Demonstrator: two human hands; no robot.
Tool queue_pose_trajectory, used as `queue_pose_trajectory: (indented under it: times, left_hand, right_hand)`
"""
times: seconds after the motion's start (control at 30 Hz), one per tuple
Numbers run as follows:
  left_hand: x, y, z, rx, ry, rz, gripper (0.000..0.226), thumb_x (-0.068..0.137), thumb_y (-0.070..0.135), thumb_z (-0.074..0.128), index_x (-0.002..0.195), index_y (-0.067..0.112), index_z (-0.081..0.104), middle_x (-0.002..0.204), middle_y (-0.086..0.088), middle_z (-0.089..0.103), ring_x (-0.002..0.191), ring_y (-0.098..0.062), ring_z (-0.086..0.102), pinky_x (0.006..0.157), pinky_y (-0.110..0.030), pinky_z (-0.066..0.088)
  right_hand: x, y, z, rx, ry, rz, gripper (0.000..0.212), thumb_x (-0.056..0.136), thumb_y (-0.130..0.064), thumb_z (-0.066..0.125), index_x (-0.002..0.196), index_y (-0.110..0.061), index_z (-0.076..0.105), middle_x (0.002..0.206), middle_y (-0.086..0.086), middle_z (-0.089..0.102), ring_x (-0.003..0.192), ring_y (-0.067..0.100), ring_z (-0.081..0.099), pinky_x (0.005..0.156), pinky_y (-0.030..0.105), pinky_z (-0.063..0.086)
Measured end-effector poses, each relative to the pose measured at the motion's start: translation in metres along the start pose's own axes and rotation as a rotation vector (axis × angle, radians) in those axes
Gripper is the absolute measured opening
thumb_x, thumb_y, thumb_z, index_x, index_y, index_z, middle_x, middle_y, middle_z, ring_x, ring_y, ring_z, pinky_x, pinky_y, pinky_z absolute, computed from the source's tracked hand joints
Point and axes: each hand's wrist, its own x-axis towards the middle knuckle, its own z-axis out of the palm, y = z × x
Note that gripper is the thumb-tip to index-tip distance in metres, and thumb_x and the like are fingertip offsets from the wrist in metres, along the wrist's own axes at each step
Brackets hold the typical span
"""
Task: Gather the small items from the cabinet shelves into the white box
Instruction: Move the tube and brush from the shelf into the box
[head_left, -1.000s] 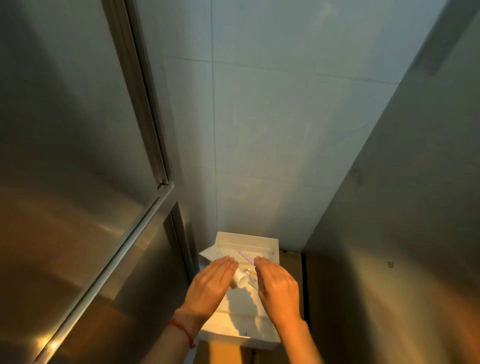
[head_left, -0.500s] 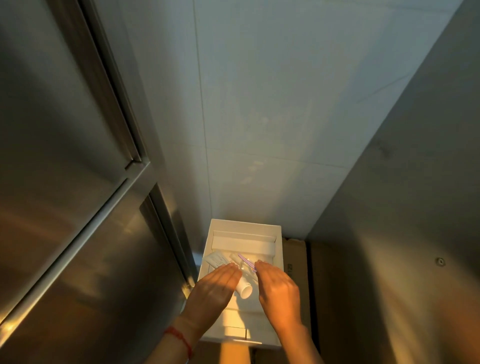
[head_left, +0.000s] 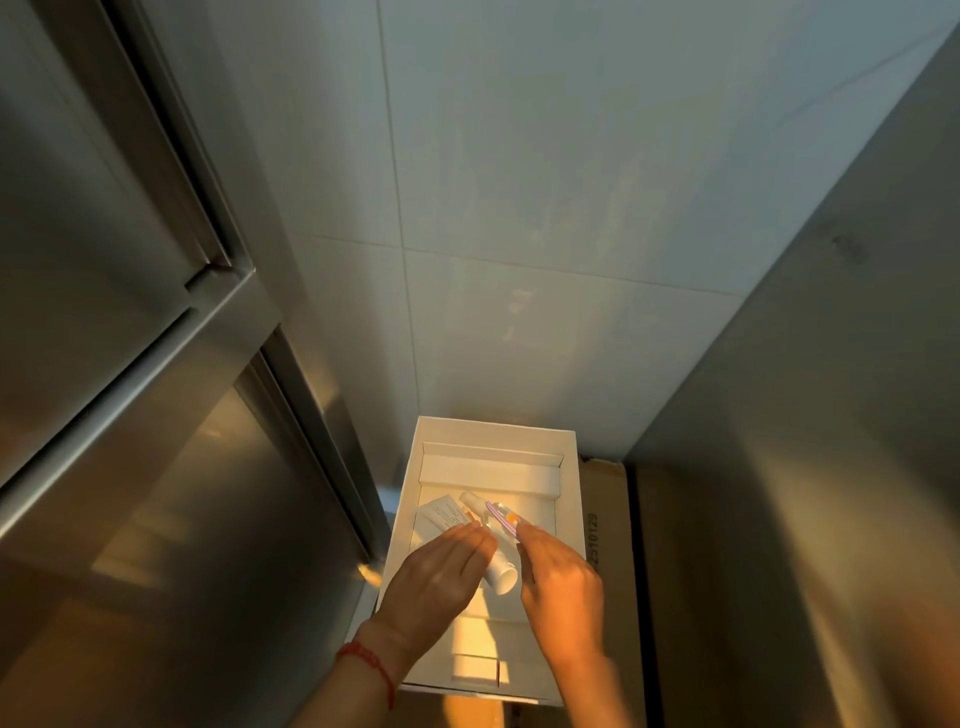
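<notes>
The white box (head_left: 569, 499) lies open low in the view, against the tiled wall. Inside it are a white tube (head_left: 503, 574), a flat white sachet (head_left: 441, 515) with print, and a clear packet with a purple strip (head_left: 501, 514). My left hand (head_left: 434, 587) reaches into the box with straight fingers, palm down, its fingertips over the sachet and tube. My right hand (head_left: 561, 582) also reaches in with straight fingers beside the tube, fingertips at the purple-striped packet. Neither hand grips anything that I can see.
A steel cabinet door (head_left: 130, 415) fills the left side. A grey panel (head_left: 831, 415) rises on the right. The box rests on brown cardboard cartons (head_left: 605, 519) with printed digits. Pale wall tiles (head_left: 519, 208) stand behind.
The view has tilted down and the box shows more fully. Both hands stay over the items in the box, spread slightly further apart around the tube.
</notes>
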Motion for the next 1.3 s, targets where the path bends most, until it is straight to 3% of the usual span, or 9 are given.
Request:
queue_pose_trajectory:
  times: [0.13,0.23,0.8,0.9,1.0,1.03,1.1,1.17,1.3]
  left_hand:
    - [-0.005,-0.001,0.018,-0.004,-0.028,-0.015,0.078,0.028,0.027,0.097,0.099,0.013,0.066,0.083,-0.004,0.074,0.076,-0.015,0.072,0.072,-0.026,0.055]
    - [-0.008,-0.002,0.032,0.005,-0.070,-0.042,0.064,0.024,0.029,0.097,0.083,0.012,0.077,0.081,-0.003,0.074,0.074,-0.014,0.072,0.069,-0.025,0.055]
    - [-0.016,-0.007,0.081,-0.081,-0.158,-0.150,0.067,0.021,0.029,0.097,0.081,0.008,0.077,0.082,-0.006,0.074,0.073,-0.016,0.072,0.068,-0.025,0.055]
    - [-0.017,-0.009,0.091,-0.103,-0.166,-0.179,0.066,0.023,0.026,0.097,0.083,0.007,0.076,0.083,-0.007,0.074,0.075,-0.016,0.072,0.069,-0.025,0.055]
    - [-0.019,-0.013,0.098,-0.113,-0.177,-0.206,0.066,0.022,0.025,0.097,0.082,0.007,0.076,0.082,-0.008,0.074,0.074,-0.017,0.072,0.067,-0.026,0.055]
    - [-0.019,-0.014,0.099,-0.113,-0.182,-0.213,0.067,0.021,0.025,0.097,0.081,0.006,0.076,0.081,-0.008,0.074,0.073,-0.017,0.072,0.066,-0.026,0.055]
    - [-0.020,-0.016,0.102,-0.116,-0.193,-0.225,0.067,0.019,0.025,0.097,0.080,0.006,0.076,0.080,-0.008,0.074,0.071,-0.017,0.072,0.065,-0.026,0.055]
    - [-0.019,-0.018,0.103,-0.122,-0.210,-0.229,0.067,0.017,0.026,0.096,0.078,0.006,0.076,0.079,-0.007,0.074,0.070,-0.017,0.072,0.065,-0.026,0.055]
    - [-0.021,-0.017,0.104,-0.138,-0.290,-0.238,0.068,0.014,0.027,0.096,0.075,0.008,0.076,0.076,-0.005,0.073,0.068,-0.014,0.071,0.063,-0.024,0.055]
  right_hand:
    - [0.000,0.004,0.012,0.003,-0.031,0.061,0.043,0.043,-0.008,0.094,0.080,-0.015,0.073,0.067,-0.006,0.069,0.052,0.008,0.064,0.043,0.016,0.047]
    - [0.001,0.006,0.020,-0.015,-0.076,0.109,0.041,0.044,-0.010,0.095,0.077,-0.016,0.072,0.060,-0.006,0.066,0.045,0.009,0.061,0.038,0.016,0.043]
    - [-0.004,0.013,0.054,-0.134,-0.308,0.276,0.042,0.035,-0.022,0.097,0.069,-0.021,0.073,0.052,-0.006,0.064,0.037,0.011,0.057,0.029,0.018,0.039]
    - [-0.003,0.014,0.055,-0.122,-0.356,0.327,0.031,0.058,-0.022,0.090,0.085,-0.019,0.076,0.066,-0.001,0.070,0.051,0.017,0.066,0.040,0.024,0.049]
    - [-0.001,0.016,0.053,-0.160,-0.356,0.304,0.031,0.054,-0.023,0.091,0.079,-0.021,0.073,0.061,-0.004,0.068,0.046,0.012,0.063,0.036,0.020,0.044]
    - [0.001,0.017,0.051,-0.188,-0.377,0.320,0.027,0.067,-0.028,0.084,0.091,-0.022,0.072,0.075,-0.005,0.071,0.058,0.010,0.067,0.045,0.020,0.049]
    - [0.006,0.017,0.050,-0.213,-0.485,0.329,0.029,0.097,-0.031,0.048,0.125,-0.026,0.056,0.115,-0.004,0.066,0.097,0.013,0.066,0.073,0.022,0.051]
    - [0.005,0.020,0.050,-0.185,-0.538,0.314,0.035,0.102,-0.030,0.032,0.135,-0.028,0.046,0.128,-0.005,0.059,0.111,0.014,0.060,0.083,0.021,0.047]
    - [0.006,0.021,0.055,-0.180,-0.583,0.286,0.036,0.101,-0.029,0.039,0.137,-0.027,0.044,0.131,-0.003,0.057,0.112,0.015,0.059,0.086,0.022,0.048]
